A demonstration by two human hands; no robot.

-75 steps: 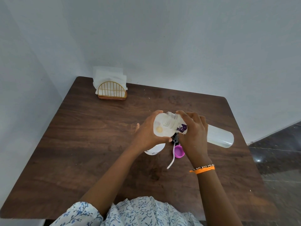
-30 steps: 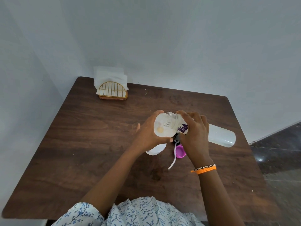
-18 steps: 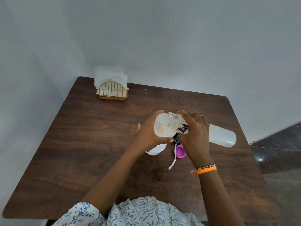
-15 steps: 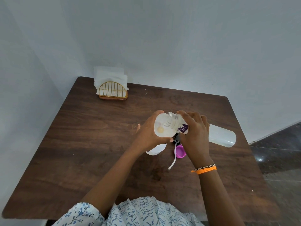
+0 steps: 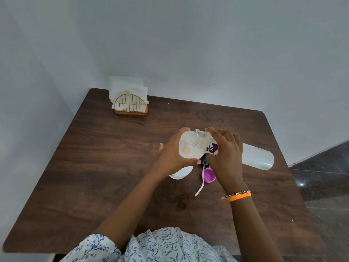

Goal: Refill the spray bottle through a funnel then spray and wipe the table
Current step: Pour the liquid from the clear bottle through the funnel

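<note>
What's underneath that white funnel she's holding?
Below the funnel, gripped by the left hand, a white bottle pokes out on the table. Its neck is hidden by hand and funnel.

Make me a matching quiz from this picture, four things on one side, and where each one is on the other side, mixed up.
Things:
1. funnel
2. refill bottle
3. purple cap
4. napkin holder

Places:
A. far left corner of the table
B. held in the left hand
C. tilted in the right hand
D. on the table under the right hand

Pairs: 1-B, 2-C, 3-D, 4-A
</note>
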